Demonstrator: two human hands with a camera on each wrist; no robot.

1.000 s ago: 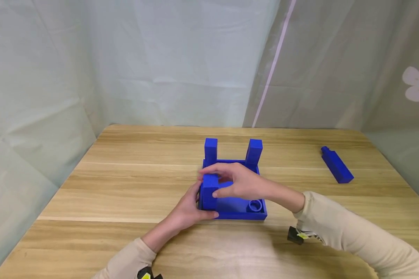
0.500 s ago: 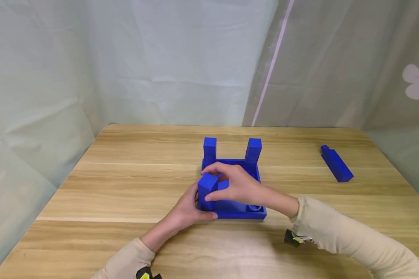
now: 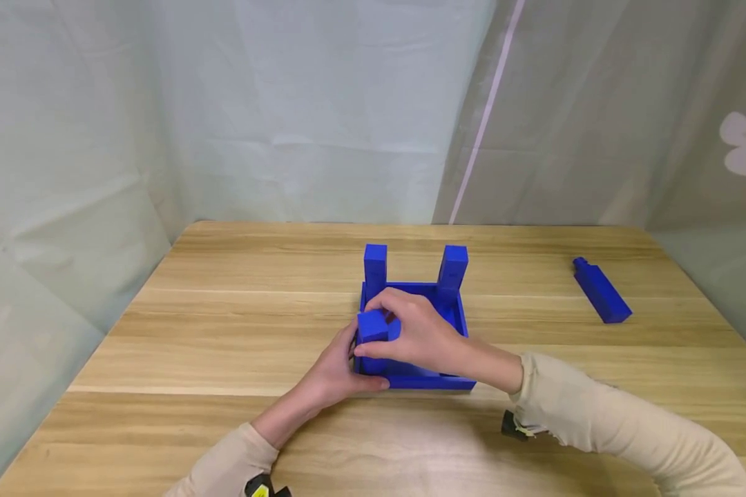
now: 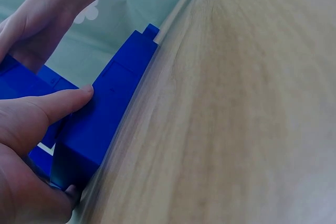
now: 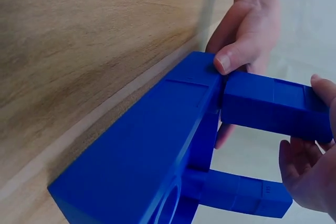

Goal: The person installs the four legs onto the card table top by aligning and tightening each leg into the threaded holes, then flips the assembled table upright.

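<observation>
Blue block is pinched by right hand; blue tray corner is gripped by left hand, its fingers mostly hidden.

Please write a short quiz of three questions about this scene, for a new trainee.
1. True or false: the right hand grips a blue post at the near left corner of the blue tray.
2. How many posts already stand at the tray's far side? A) one B) two C) four
3. What does the left hand hold?

Key: 1 true. 2 B. 3 The tray's near left corner.
</observation>
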